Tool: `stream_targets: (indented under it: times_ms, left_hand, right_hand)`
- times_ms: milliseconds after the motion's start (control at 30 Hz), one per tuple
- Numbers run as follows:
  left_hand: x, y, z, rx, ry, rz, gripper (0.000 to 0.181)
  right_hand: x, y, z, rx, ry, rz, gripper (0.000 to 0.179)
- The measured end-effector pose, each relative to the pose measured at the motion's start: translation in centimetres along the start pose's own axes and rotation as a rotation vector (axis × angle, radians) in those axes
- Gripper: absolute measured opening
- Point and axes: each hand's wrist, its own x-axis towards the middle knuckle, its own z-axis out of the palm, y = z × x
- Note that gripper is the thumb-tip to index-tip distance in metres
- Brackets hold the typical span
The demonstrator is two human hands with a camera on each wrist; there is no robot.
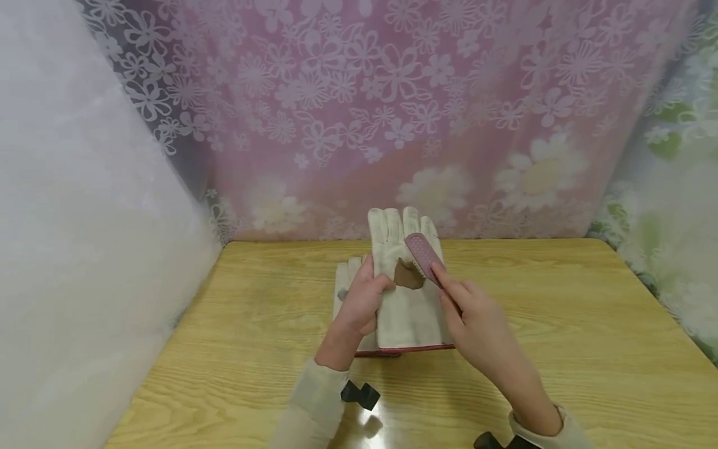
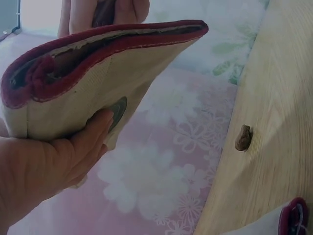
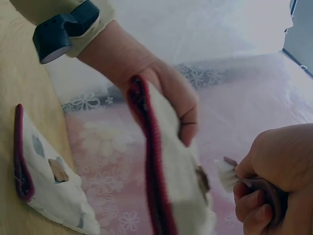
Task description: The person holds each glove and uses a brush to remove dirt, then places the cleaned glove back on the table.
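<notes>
My left hand grips an off-white work glove with a red-trimmed cuff, thumb on its front face and fingers behind it. The glove is raised, fingers pointing away. On its palm is a brown patch. My right hand holds a mauve brush, index finger along its back. White bristles face the glove, right beside the brown patch. A round grey-green mark shows on the glove's other side. A second glove, with a brown patch and grey marks, lies on the table, partly hidden behind the held one.
The wooden table runs to a pink flowered curtain at the back. A white sheet hangs on the left, a pale floral one on the right. A small brown lump shows against the table.
</notes>
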Motion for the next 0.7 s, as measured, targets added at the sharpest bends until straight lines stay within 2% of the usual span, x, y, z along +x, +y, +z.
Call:
stream_targets:
  times_ms: [100, 233, 400, 700]
  left_hand:
    - [-0.2, -0.2, 0.2, 0.031, -0.018, 0.006, 0.074]
    - [-0.2, -0.4, 0.2, 0.051, 0.015, 0.031, 0.074]
    - [-0.1, -0.5, 0.4, 0.033, 0.057, 0.048, 0.072]
    - [0.1, -0.3, 0.5, 0.018, 0.111, 0.03, 0.072]
  right_hand:
    - [-0.1, 0.2, 0.9, -0.005, -0.007, -0.016, 0.05]
    - [-0.3, -0.1, 1.4, -0.015, -0.061, -0.02, 0.05]
    - [-0.5, -0.5, 0.8, -0.055, -0.124, -0.039, 0.051]
    - [-0.4, -1.4, -0.9, -0.113, -0.276, 0.001, 0.051]
